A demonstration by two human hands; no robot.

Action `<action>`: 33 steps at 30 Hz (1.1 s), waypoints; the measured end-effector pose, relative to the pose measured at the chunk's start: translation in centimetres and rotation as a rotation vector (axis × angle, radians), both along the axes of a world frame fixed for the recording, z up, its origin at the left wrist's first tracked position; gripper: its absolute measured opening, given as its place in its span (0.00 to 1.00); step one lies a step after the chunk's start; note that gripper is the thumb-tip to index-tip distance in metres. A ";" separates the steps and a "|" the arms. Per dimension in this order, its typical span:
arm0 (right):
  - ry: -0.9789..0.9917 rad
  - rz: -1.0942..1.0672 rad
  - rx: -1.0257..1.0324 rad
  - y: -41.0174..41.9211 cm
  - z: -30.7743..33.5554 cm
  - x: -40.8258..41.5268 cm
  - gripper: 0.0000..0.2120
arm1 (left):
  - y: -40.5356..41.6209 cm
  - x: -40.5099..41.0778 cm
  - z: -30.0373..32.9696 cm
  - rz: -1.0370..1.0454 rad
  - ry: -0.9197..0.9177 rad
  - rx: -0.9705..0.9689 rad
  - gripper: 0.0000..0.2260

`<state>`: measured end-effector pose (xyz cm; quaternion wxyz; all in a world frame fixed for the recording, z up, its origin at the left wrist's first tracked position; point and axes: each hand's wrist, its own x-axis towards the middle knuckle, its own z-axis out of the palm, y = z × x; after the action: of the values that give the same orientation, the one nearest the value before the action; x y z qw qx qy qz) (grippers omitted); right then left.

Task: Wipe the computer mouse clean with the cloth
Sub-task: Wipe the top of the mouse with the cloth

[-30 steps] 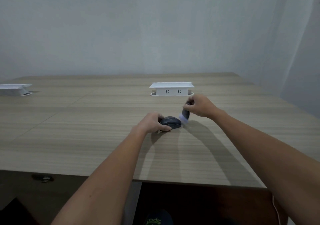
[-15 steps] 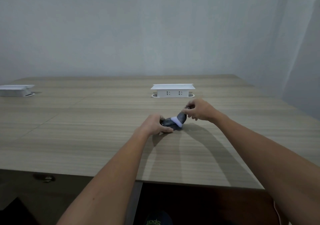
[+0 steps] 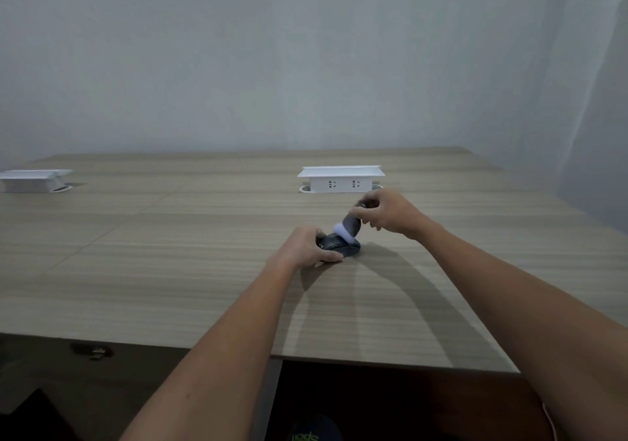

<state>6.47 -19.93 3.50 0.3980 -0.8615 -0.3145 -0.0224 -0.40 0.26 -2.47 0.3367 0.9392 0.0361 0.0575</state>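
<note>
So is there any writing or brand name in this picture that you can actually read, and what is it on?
"pods", as far as it reads, upside down in green: on a dark object on the floor, cut off by the frame's bottom edge.
Small white mark on the dark grey computer mouse, beside the left hand: too small to read.
White desktop socket box: outlet holes only, no text.

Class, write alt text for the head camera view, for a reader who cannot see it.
A person's left hand steadies a dark computer mouse on a wooden table, while the right hand presses a grey and white cloth down onto its top. A white socket box stands behind them.
</note>
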 end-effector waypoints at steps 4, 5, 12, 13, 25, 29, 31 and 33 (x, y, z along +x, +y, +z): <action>-0.092 -0.066 -0.165 0.3 -0.2 0.6 0.07 | -0.1 0.0 0.0 0.001 -0.009 -0.013 0.18; -0.126 -0.097 -0.185 0.4 -0.1 0.7 0.07 | -0.1 0.1 -0.1 0.004 -0.009 -0.015 0.18; -0.057 -0.050 -0.161 1.1 0.3 0.5 0.08 | -0.1 0.2 -0.1 0.008 0.007 -0.028 0.19; -0.086 -0.086 -0.222 1.1 0.4 0.7 0.07 | -0.1 0.2 -0.1 0.007 0.006 -0.030 0.19; -0.025 -0.145 -0.139 1.2 0.7 1.2 0.07 | -0.1 -0.1 0.0 0.009 0.010 -0.042 0.19; 0.118 -0.008 0.014 1.5 0.9 0.6 0.08 | -0.1 -0.3 0.1 0.001 0.012 -0.051 0.18; 0.061 -0.058 -0.090 1.7 0.6 0.8 0.06 | -0.1 -0.3 0.1 0.006 0.011 -0.045 0.19; -0.041 -0.123 -0.205 1.7 0.5 1.2 0.06 | -0.2 -0.2 0.0 0.009 0.010 -0.045 0.20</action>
<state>7.63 -18.24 3.97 0.2993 -0.9147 -0.2697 -0.0323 -0.62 0.09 -2.43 0.3571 0.9315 0.0435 0.0538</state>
